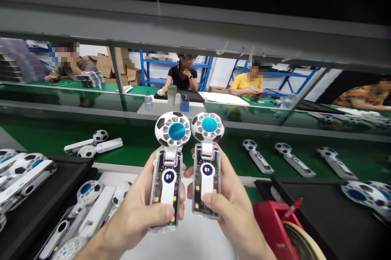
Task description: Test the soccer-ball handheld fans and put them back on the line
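Observation:
My left hand (pixel 137 207) is wrapped round a handheld fan (pixel 166 182) with a black-and-white football-patterned head, a blue centre and a clear-fronted handle. My right hand (pixel 227 199) grips a matching handheld fan (pixel 207 178) beside it. Both fans stand upright with their heads close together, and each round display is lit and reads 01. My thumbs press on the lower fronts of the handles. The fingers behind the handles are partly hidden.
More fans lie in a black tray (pixel 73 166) at left and on the green conveyor (pixel 226 158). Several fans are heaped at lower left. A red tape dispenser (pixel 269 219) stands at right beside another black tray (pixel 326 215). Several people sit across the line.

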`<state>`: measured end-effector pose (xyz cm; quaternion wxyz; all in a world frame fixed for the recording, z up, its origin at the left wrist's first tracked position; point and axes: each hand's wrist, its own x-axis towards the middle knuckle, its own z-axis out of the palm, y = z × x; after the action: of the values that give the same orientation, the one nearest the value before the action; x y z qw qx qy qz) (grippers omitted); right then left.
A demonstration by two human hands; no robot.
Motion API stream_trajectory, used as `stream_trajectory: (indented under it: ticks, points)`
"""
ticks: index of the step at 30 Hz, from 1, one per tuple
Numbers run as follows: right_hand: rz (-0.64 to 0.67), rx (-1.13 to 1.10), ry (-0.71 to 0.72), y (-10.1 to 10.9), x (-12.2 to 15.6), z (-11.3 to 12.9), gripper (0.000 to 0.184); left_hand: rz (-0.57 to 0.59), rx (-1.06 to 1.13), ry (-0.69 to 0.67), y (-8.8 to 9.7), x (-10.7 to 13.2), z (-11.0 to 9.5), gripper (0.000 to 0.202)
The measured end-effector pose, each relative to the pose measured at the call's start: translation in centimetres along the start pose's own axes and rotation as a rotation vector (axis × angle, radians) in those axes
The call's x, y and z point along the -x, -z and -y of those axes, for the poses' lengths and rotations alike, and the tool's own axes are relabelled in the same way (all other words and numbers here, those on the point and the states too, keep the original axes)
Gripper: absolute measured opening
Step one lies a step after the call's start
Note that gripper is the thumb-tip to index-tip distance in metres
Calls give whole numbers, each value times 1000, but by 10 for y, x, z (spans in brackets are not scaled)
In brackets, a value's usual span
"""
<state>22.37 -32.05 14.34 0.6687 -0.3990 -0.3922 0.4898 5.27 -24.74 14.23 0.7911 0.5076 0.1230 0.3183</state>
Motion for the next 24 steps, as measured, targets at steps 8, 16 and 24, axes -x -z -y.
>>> stream_trajectory:
  ticks: [8,16,24]
  points:
    - [11,-6,8,3,0,-3,83,-46,49,-15,-1,-2,4,51]
    - [-32,17,23,-2,1,-1,83,-117,108,-35,-6,-2,6,43]
    - [-40,0,-18,-3,1,1,84,-68,101,-51,-4,-3,4,42]
